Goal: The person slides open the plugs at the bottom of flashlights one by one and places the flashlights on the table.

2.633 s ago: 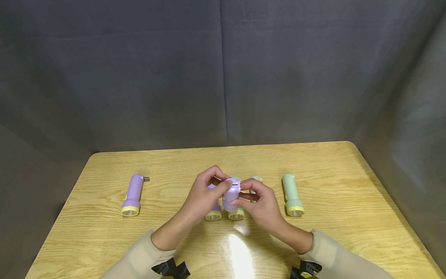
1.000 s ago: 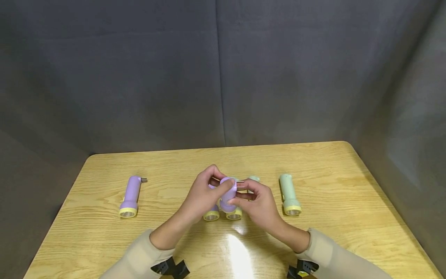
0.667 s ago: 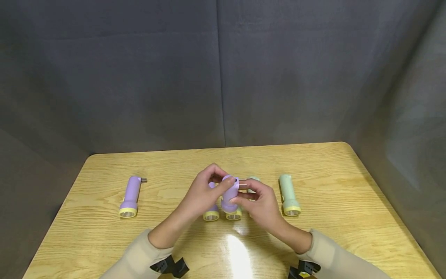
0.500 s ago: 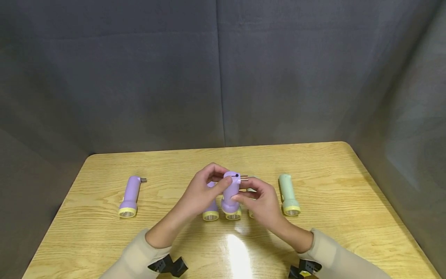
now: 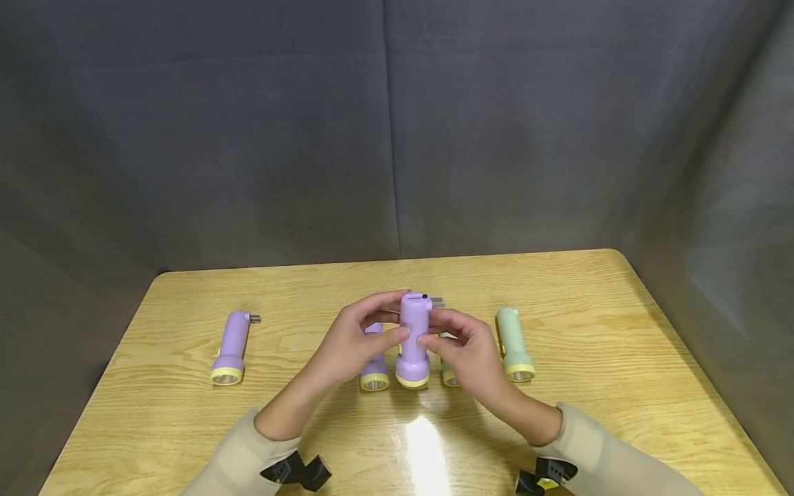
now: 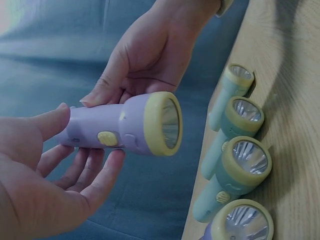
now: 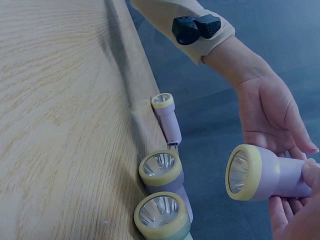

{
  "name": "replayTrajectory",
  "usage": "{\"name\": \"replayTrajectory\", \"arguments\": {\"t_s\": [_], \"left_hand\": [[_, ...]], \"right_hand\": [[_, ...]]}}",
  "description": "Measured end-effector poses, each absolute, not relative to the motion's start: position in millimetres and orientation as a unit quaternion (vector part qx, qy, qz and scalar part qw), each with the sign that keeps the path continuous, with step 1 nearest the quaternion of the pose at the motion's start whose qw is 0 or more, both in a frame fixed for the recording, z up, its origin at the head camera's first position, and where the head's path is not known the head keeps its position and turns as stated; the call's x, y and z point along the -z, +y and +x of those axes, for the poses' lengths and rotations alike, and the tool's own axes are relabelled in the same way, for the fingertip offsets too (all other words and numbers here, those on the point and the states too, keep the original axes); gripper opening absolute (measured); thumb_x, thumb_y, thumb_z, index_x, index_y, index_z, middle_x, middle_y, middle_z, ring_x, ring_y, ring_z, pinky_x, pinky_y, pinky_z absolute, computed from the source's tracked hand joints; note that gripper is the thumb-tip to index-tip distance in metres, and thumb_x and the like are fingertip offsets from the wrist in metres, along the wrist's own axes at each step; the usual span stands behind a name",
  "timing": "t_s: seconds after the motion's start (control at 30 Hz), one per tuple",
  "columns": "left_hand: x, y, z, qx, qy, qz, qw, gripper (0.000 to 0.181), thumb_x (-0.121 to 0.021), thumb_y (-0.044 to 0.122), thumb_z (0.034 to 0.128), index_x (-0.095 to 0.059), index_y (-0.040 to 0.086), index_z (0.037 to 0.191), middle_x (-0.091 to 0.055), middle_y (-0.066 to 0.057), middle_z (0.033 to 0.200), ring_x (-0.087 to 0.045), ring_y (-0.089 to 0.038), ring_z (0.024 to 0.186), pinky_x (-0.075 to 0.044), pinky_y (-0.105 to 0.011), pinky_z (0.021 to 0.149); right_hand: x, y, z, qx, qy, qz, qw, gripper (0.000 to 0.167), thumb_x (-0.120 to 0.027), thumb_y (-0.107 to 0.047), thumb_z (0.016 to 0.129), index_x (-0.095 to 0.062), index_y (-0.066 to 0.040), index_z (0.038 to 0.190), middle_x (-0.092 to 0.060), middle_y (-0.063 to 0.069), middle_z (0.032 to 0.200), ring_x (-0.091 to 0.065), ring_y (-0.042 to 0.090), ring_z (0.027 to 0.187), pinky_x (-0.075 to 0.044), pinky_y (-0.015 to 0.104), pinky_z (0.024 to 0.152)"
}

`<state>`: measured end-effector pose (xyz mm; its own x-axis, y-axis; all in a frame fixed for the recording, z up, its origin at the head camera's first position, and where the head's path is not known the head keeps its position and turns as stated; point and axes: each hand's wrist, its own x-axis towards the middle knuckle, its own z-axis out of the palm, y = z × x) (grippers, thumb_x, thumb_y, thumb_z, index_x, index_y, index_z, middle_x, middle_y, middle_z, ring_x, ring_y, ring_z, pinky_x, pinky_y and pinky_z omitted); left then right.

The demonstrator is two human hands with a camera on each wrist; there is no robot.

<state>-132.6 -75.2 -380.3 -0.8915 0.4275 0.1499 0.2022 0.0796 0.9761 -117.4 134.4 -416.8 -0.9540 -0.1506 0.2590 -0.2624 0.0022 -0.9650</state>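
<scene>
A purple flashlight (image 5: 414, 344) with a yellow rim is held above the table, its lens end down in the head view. Two metal prongs (image 5: 437, 302) stick out sideways near its top. My left hand (image 5: 353, 337) holds it from the left, thumb on the body and fingers behind. From the right, my right hand (image 5: 466, 344) pinches the body between thumb and fingers. A yellow switch (image 6: 107, 138) shows on its side in the left wrist view. The flashlight's lens (image 7: 238, 172) faces the tabletop in the right wrist view.
On the wooden table (image 5: 186, 427) lie a purple flashlight (image 5: 231, 344) with prongs out at left, another purple one (image 5: 374, 375) by my left hand, and a green one (image 5: 514, 344) at right. More green flashlights (image 6: 240, 165) stand partly hidden behind the hands. Dark curtains surround the table.
The held purple flashlight has tilted so that its long body faces the head camera instead of its slotted end. The prongs have swung out further, and both hands have loosened slightly apart.
</scene>
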Motion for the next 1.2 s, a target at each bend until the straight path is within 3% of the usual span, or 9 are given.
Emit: {"name": "replayTrajectory", "arguments": {"t_s": [0.3, 0.77, 0.97, 1.2], "left_hand": [[387.5, -71.1, -132.1, -0.655, 0.725, 0.195, 0.086, 0.055, -0.073, 0.002, 0.0927, -0.056, 0.006, 0.144, -0.066, -0.015, 0.124, -0.065, -0.028, 0.111, -0.054, -0.038, 0.093], [385.7, -66.9, -129.1, -0.675, 0.719, 0.148, 0.075, 0.050, -0.073, 0.004, 0.0932, -0.058, 0.004, 0.140, -0.066, -0.016, 0.123, -0.065, -0.026, 0.108, -0.055, -0.035, 0.088], [381.4, -66.3, -128.6, -0.708, 0.693, 0.106, 0.088, 0.048, -0.070, 0.003, 0.0953, -0.057, 0.002, 0.141, -0.063, -0.018, 0.125, -0.066, -0.023, 0.105, -0.059, -0.041, 0.080], [383.0, -67.8, -130.9, -0.721, 0.684, 0.066, 0.089, 0.047, -0.068, 0.006, 0.0968, -0.056, 0.002, 0.141, -0.062, -0.017, 0.126, -0.066, -0.021, 0.104, -0.058, -0.046, 0.084]], "right_hand": [[414.6, 134.3, -116.6, -0.701, -0.699, 0.142, 0.027, 0.029, -0.072, 0.009, 0.089, -0.066, 0.015, 0.116, -0.069, 0.017, 0.109, -0.066, 0.012, 0.095, -0.058, 0.025, 0.084], [410.3, 132.9, -115.8, -0.699, -0.699, 0.149, 0.017, 0.029, -0.070, 0.006, 0.092, -0.065, 0.014, 0.119, -0.069, 0.022, 0.114, -0.067, 0.014, 0.098, -0.058, 0.028, 0.087], [407.2, 133.4, -112.6, -0.703, -0.691, 0.167, -0.001, 0.040, -0.070, 0.005, 0.093, -0.059, 0.011, 0.131, -0.064, 0.026, 0.126, -0.066, 0.015, 0.108, -0.057, 0.030, 0.092], [411.4, 133.9, -102.9, -0.687, -0.688, 0.234, 0.006, 0.059, -0.075, 0.005, 0.089, -0.049, 0.005, 0.143, -0.055, 0.023, 0.141, -0.060, 0.019, 0.122, -0.057, 0.033, 0.094]]}}
